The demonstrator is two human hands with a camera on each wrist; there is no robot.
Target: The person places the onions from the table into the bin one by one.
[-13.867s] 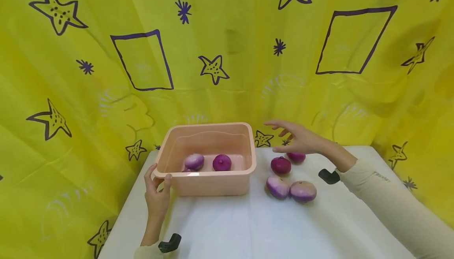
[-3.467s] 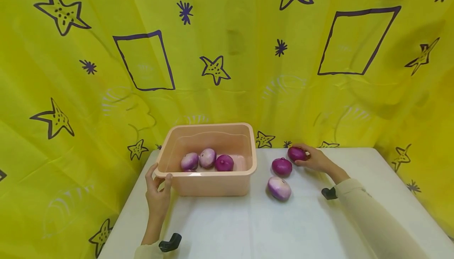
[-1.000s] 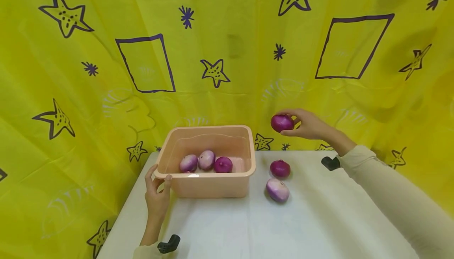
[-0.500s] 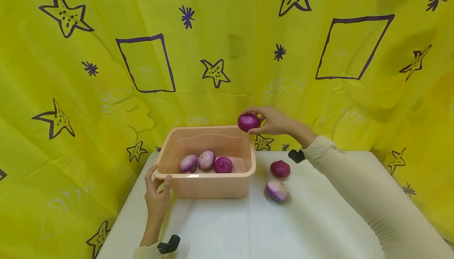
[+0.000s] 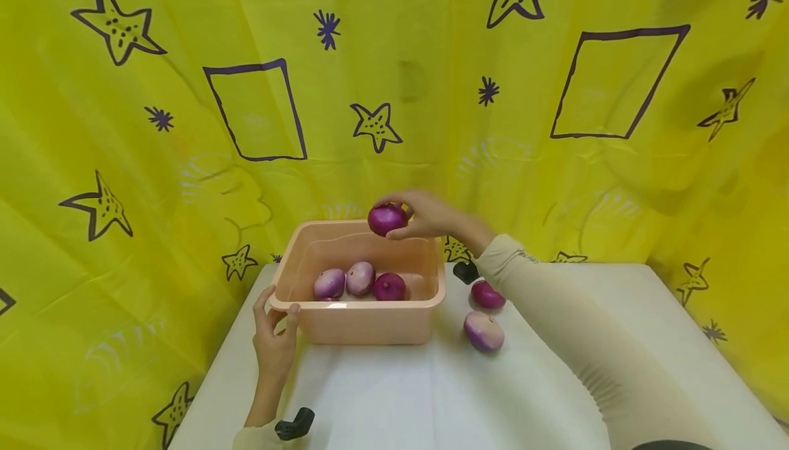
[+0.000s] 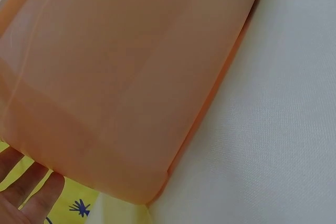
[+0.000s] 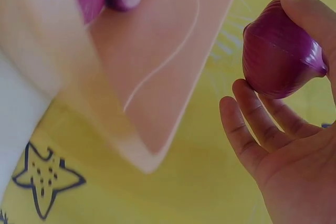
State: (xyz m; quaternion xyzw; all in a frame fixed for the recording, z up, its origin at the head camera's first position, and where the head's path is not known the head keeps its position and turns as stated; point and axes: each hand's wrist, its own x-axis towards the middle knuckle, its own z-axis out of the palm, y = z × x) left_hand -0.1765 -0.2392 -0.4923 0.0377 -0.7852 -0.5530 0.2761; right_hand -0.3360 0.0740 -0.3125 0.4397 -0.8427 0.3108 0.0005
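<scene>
A dark purple onion (image 5: 387,220) hangs over the back part of a peach plastic basin (image 5: 370,323), and my right hand (image 5: 425,216) grips it between thumb and fingers. In the right wrist view the same onion (image 7: 281,51) shows its ribbed skin. My left hand (image 5: 274,340) holds the basin's front left corner, its fingers at the rim; the left wrist view shows the fingers (image 6: 44,195) against the basin wall (image 6: 115,87). Inside lie a dark purple onion (image 5: 390,287) and two purple-and-white ones (image 5: 360,278), with another mostly hidden behind the front wall.
To the basin's right, a dark purple onion (image 5: 487,295), partly behind the right sleeve, and a purple-and-white onion (image 5: 483,331) lie on the white table (image 5: 382,395). A yellow patterned curtain (image 5: 419,94) hangs close behind the table.
Earlier my right hand picked the onion up from the back right of the table. Over the last second it has carried it left over the basin. The left hand stays at the corner.
</scene>
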